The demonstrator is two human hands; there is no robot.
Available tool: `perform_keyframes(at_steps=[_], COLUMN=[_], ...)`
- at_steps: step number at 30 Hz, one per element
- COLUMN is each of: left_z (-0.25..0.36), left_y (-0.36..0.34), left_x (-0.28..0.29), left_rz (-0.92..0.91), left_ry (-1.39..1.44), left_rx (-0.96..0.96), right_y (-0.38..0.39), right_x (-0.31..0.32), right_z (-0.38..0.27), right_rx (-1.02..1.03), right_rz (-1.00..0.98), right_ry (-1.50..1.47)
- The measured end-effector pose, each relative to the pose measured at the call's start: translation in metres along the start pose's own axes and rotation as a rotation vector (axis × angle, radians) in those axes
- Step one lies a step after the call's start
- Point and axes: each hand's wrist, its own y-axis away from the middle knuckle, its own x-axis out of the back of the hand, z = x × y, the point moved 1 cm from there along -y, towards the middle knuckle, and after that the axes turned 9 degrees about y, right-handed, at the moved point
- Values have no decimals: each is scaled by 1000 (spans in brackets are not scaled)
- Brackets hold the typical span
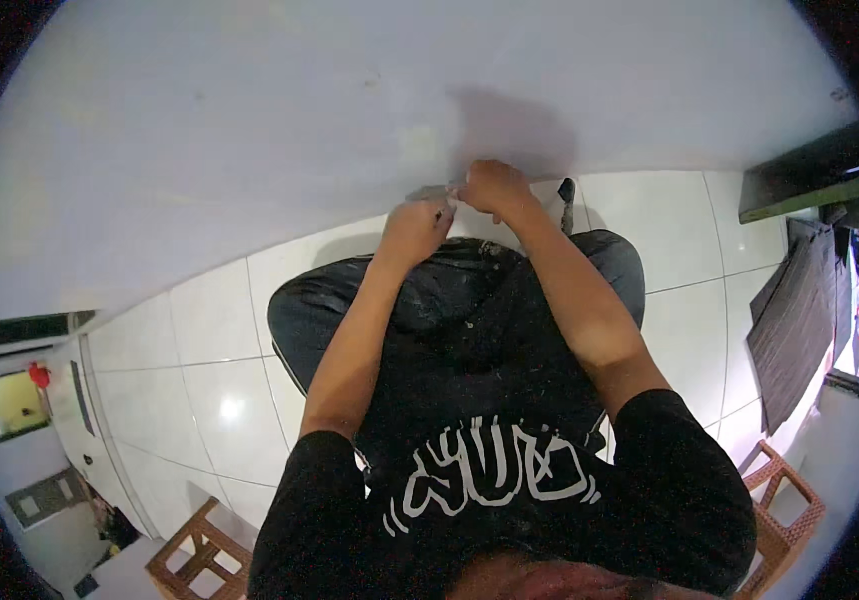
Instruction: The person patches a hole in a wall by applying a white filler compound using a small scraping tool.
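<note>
My left hand (416,231) is closed in front of the pale wall (279,120), low down near the floor. Just beyond its knuckles shows a small flat grey piece (430,192), blade-like, its kind not clear. Right beside it, my right hand (495,188) is also closed, with its fingers pinched toward the left hand. A small pale bit (453,191) shows between the two hands, too small to name. To the right of my right hand, a narrow tool with a black end (566,197) is by the foot of the wall.
White tiles make up the floor (219,400). My bent legs in dark trousers (319,305) frame the hands. Woven brown furniture (199,553) is at the lower left, with a similar brown frame (787,510) at the lower right. A dark grey draped sheet (799,320) hangs at right.
</note>
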Motion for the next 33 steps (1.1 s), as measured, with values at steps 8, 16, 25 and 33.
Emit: perform_keyframes(at_steps=[8, 16, 25, 33], left_z=[15, -10, -11, -6], left_y=[0, 6, 24, 49], left_x=[39, -31, -45, -25], left_rz=[896, 372, 227, 225], left_ry=[-509, -838, -750, -285], left_rx=[-311, -103, -354, 21], right_y=[13, 13, 10, 20], right_x=[13, 6, 5, 9], right_z=[-6, -6, 4, 8], right_rx=[-12, 79, 70, 128], right_rz=[-120, -231, -308, -29], right_ry=[-127, -51, -81, -71])
